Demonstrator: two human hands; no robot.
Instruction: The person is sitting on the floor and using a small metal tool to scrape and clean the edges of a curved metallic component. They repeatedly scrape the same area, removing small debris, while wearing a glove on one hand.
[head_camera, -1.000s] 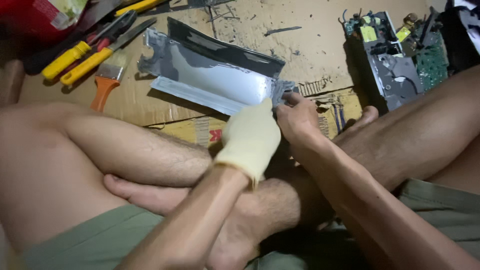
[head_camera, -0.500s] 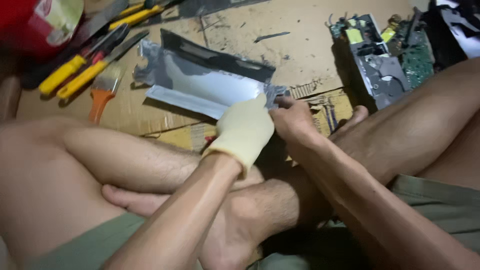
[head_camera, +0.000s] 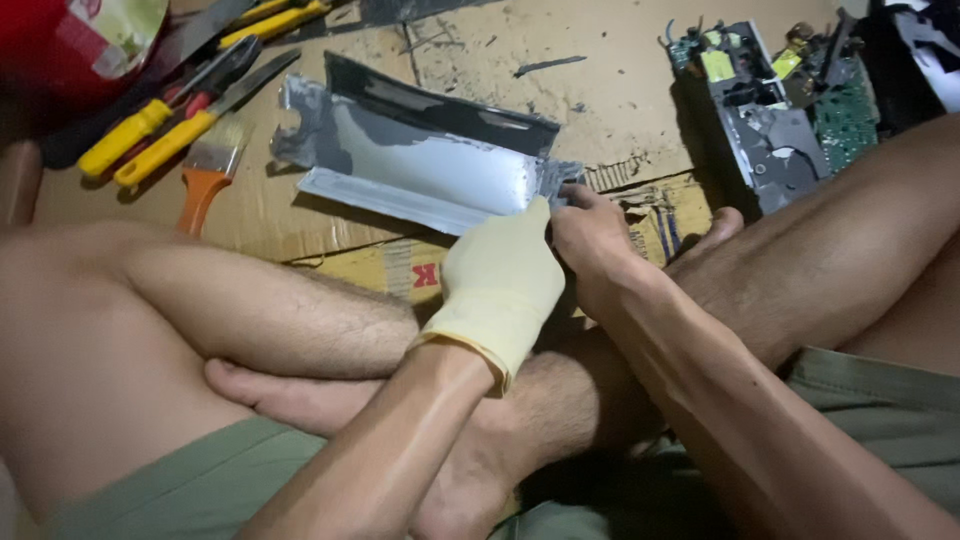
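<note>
A long grey metal panel (head_camera: 420, 160), bent into a shallow trough with a dark upper flange, lies on flattened cardboard (head_camera: 620, 90) in front of my crossed legs. My left hand (head_camera: 500, 280) wears a pale yellow glove and grips the panel's near right end. Right beside it, my bare right hand (head_camera: 590, 235) pinches the crumpled right tip of the same panel. The fingertips of both hands are partly hidden behind the metal edge.
Yellow-handled pliers and screwdrivers (head_camera: 165, 125) and an orange-handled brush (head_camera: 205, 175) lie at the upper left, next to a red container (head_camera: 70, 45). A dismantled electronic unit with green circuit boards (head_camera: 780, 100) sits at the upper right. My bare legs fill the foreground.
Both hands have stayed on the panel's right end. The view has shifted slightly, and the panel has turned a little under my grip.
</note>
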